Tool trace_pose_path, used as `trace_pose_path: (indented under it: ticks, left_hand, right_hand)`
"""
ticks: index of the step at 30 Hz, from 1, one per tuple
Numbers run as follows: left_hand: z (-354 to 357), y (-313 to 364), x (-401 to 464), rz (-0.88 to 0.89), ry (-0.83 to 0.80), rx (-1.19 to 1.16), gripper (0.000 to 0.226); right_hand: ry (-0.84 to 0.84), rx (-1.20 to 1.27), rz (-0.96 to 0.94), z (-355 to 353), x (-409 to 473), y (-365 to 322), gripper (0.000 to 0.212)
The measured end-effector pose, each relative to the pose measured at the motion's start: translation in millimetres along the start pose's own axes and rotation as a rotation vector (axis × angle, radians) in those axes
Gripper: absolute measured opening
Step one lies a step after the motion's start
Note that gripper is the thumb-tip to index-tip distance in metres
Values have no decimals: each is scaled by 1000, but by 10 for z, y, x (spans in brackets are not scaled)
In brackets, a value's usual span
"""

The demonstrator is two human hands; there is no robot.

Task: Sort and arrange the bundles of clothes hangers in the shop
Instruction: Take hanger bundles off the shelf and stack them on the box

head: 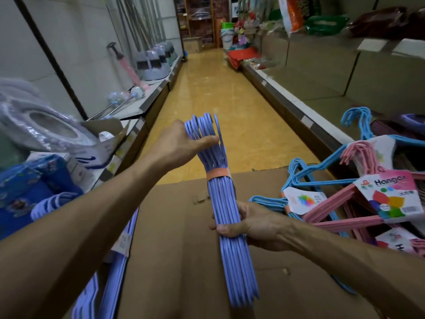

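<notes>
A bundle of purple hangers [224,199], bound by an orange band, is held edge-on over a flat cardboard sheet [184,261]. My left hand [181,143] grips the hooks at the bundle's far end. My right hand [248,223] is curled round the middle of the bundle from the right. More purple hangers [115,261] lie along the cardboard's left edge. To the right, blue hanger bundles [305,176] and pink hanger bundles [333,203] with "Hanger" labels are piled loosely.
A shop aisle with a yellow floor [218,100] runs ahead. Low shelves on the left hold wrapped goods, blue packs [30,187] and mop buckets [154,63]. On the right, shelves carry cardboard boxes [322,72] and bagged goods.
</notes>
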State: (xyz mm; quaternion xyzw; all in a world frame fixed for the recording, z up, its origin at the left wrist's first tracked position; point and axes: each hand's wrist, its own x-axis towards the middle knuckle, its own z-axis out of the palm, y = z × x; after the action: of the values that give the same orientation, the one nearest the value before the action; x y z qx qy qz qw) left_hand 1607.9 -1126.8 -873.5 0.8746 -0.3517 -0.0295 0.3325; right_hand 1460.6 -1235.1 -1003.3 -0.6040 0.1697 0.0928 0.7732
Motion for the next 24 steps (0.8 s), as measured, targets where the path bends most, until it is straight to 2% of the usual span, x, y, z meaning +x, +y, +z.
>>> trace_pose_path:
  ticks: [2,4,5,7,9,20,24]
  left_hand:
    - [-126,-188,25,-12,80,101,63]
    - [-272,-414,44,93,56,136,92]
    - [-345,-537,43,140,12,155,94]
    - [-485,-764,1,189,-48,247,82]
    - [-607,-996,-63,197,-42,282,74]
    - [-990,-2141,-426,46,28,416,67]
    - [-1002,-2406,-498,30,10,460,66]
  right_hand:
    - [10,-8,-8,166,155,60,37]
    - [14,-38,-24,347,319,131,35]
    - [15,-60,-31,439,410,182,32]
    - [22,-111,-42,634,603,305,30]
    - [26,-145,-49,844,799,442,30]
    - [-14,-290,-63,1900,1565,964,23]
    - [-19,-328,-32,2040,1654,1067,34]
